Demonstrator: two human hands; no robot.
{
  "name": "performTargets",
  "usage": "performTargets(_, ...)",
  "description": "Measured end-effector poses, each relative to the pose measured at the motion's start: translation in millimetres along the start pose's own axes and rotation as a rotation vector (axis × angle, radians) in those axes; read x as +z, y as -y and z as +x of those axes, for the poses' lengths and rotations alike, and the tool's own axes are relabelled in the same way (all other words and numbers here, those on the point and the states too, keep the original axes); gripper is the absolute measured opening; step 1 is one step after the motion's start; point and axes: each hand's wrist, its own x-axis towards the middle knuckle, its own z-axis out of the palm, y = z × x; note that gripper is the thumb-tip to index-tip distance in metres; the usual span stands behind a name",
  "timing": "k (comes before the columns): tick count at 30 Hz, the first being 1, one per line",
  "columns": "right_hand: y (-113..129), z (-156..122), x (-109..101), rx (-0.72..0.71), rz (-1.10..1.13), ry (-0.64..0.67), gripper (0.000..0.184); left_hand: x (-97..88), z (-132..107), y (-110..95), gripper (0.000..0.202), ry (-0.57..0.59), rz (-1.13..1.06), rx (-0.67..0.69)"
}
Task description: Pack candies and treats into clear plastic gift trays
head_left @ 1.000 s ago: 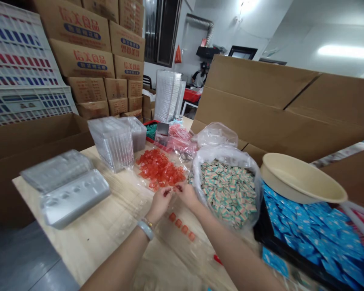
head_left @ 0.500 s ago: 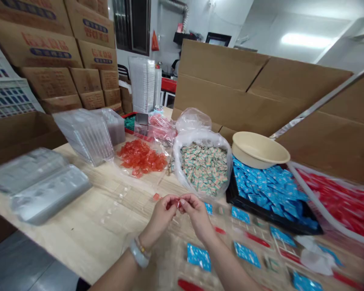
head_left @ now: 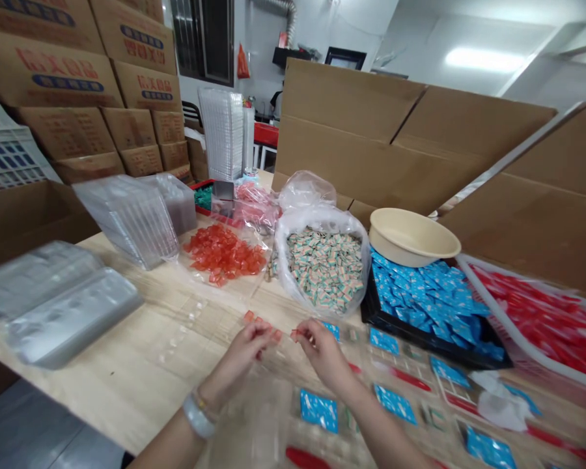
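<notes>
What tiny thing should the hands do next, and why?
Maybe the right hand should set its little orange piece down beside the orange pieces near the left hand, because it seems to pinch that one while the others lie close by.

Head camera: above worktop (head_left: 102, 391), facing forward and down
Left hand (head_left: 248, 346), right hand (head_left: 318, 345): near
Wall (head_left: 317, 29): far

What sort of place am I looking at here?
Probably a small packing workshop: there are stacked cardboard boxes, a leaning stack of clear plastic trays, and a black tray heaped with blue packets.
</notes>
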Motion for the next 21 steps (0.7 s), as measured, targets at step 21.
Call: performTargets(21, 53, -25, 41, 0.146, 0.594, 0.244, 0.013, -25.5, -49, 15, 0.028, 0.044, -0.112, -0.057)
